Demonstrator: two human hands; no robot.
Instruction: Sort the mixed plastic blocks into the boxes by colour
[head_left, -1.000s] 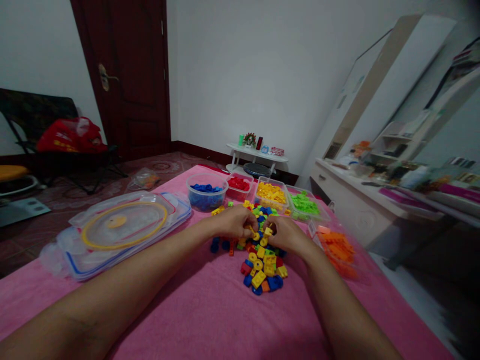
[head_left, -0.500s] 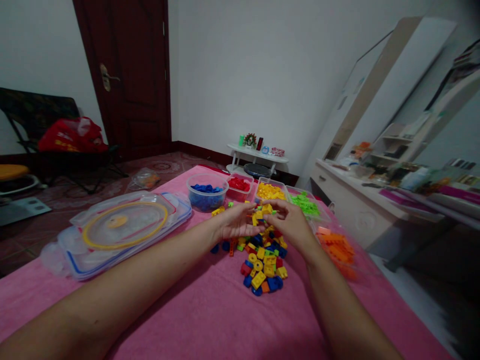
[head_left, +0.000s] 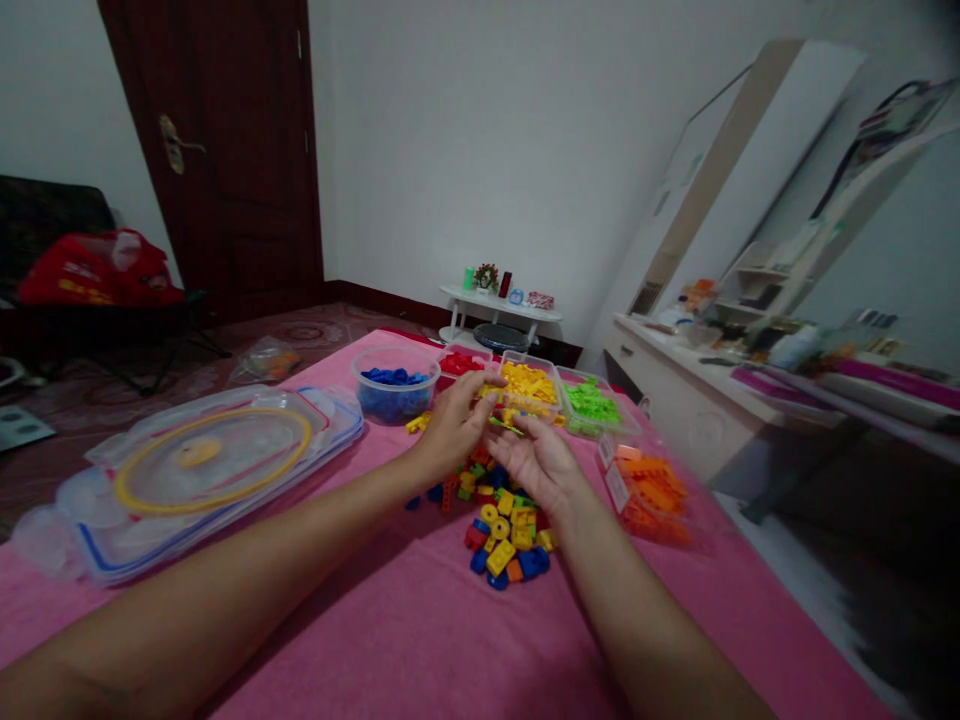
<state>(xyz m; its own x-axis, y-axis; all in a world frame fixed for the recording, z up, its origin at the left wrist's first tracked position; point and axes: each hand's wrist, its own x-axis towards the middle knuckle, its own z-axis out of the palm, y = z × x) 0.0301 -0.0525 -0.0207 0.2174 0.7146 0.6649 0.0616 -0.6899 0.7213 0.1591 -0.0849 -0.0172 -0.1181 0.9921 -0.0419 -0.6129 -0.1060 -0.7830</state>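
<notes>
My left hand [head_left: 452, 428] hovers over the pile of mixed coloured blocks [head_left: 501, 528] on the pink cloth. Its fingers are pinched together round small yellow blocks, close to the yellow-block box [head_left: 531, 384]. Just beside it, my right hand [head_left: 538, 462] is turned palm up with its fingers spread. A thin yellow-green piece [head_left: 507, 426] shows at its fingertips, between the two hands. Both hands are raised a little above the pile.
Behind the pile stand a round tub of blue blocks [head_left: 395, 394], a red box [head_left: 460, 362] and a green box [head_left: 592, 405]. An orange box [head_left: 645, 490] sits right. Stacked clear lids [head_left: 187, 470] lie left. A white desk [head_left: 697, 400] flanks the right edge.
Both hands rose from the pile with yellow pieces and moved back toward the yellow box. My right hand turned palm up and opened. The view shifted right.
</notes>
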